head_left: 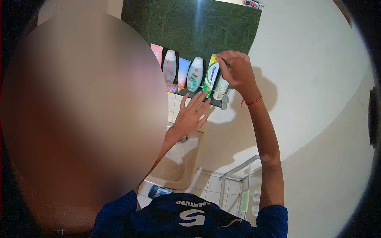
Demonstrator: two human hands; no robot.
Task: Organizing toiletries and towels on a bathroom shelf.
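A green, white and yellow toothpaste box (211,75) stands slightly tilted on a narrow dark shelf (216,104). My right hand (238,70) is curled at its top end, thumb and fingers closed about the upper corner. Beside the box, a white bottle (221,88) is partly hidden under that hand. My left hand (192,114) is open with fingers spread, its fingertips close to the shelf edge and the lower end of the box; I cannot tell whether they touch. Left of the box stands a bottle of green liquid with a white cap (195,74).
Further left are a blue-and-pink tube (183,72), a pale bottle (170,67), a pink tube (156,52) and an orange-and-purple packet (171,87). A dark green panel (190,29) rises behind. Below are a beige basin (178,174) and a metal rack (238,168). A blurred patch covers the left.
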